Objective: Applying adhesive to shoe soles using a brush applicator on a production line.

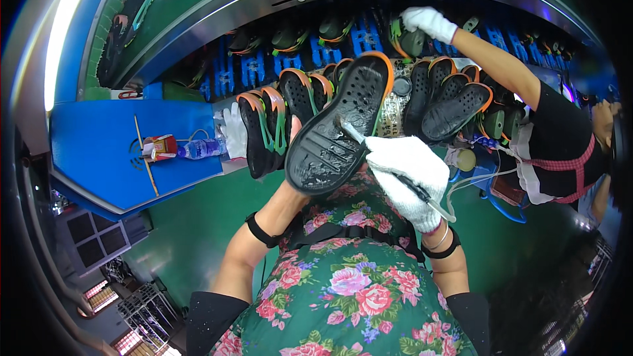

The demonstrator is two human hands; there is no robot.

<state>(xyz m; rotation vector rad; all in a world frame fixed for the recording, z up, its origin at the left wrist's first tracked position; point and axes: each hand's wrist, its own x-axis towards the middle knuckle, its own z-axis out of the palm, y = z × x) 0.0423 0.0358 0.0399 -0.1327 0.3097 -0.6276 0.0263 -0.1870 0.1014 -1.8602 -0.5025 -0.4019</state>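
Note:
A black shoe sole (318, 158) with an orange-and-green rim and rows of small holes hangs tilted in front of me. Bare, my left hand (295, 126) grips it from behind at its left edge; most of the fingers are hidden. The sole's lower part shines wet. In a white knit glove, my right hand (409, 175) is closed round a brush (355, 133) with a thin tube trailing from its handle. The bristles touch the middle of the sole, where a whitish smear lies.
Several similar soles (455, 109) stand on cardboard beyond. Behind them blue racks (366, 39) carry more under a metal-edged hood. At right a co-worker's gloved hand (430, 23) holds a shoe part. A blue table (92, 138) at left bears a plastic bottle (201, 148) and a white glove (233, 130).

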